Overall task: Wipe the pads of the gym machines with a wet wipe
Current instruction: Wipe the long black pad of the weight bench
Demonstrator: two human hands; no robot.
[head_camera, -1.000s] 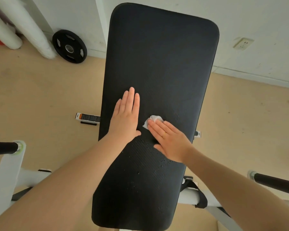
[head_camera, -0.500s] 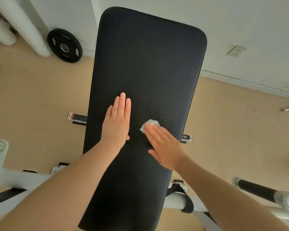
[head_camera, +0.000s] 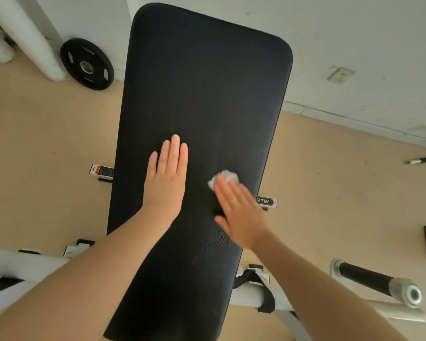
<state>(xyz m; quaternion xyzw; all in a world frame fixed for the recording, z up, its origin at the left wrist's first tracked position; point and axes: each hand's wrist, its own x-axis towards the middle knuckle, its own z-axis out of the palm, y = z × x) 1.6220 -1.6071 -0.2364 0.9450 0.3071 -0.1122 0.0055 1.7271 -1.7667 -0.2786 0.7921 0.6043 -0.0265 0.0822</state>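
Observation:
A long black bench pad (head_camera: 202,89) runs up the middle of the head view. My left hand (head_camera: 166,178) lies flat on it with straight fingers together. My right hand (head_camera: 239,210) presses a crumpled white wet wipe (head_camera: 225,177) onto the pad near its right edge; the fingers are straight and cover most of the wipe. A patch of wet drops (head_camera: 217,239) shines on the pad just below my right hand.
A black weight plate (head_camera: 86,64) leans against the wall at the back left, beside white pipes (head_camera: 22,33). The white machine frame (head_camera: 22,267) crosses below the pad. A black bar with a metal end (head_camera: 379,283) sticks out at the lower right. A wall socket (head_camera: 341,75) is on the right.
My right hand and the wipe have slid to the right on the pad, away from my left hand. The view has shifted, so the pad now sits lower and more to the left.

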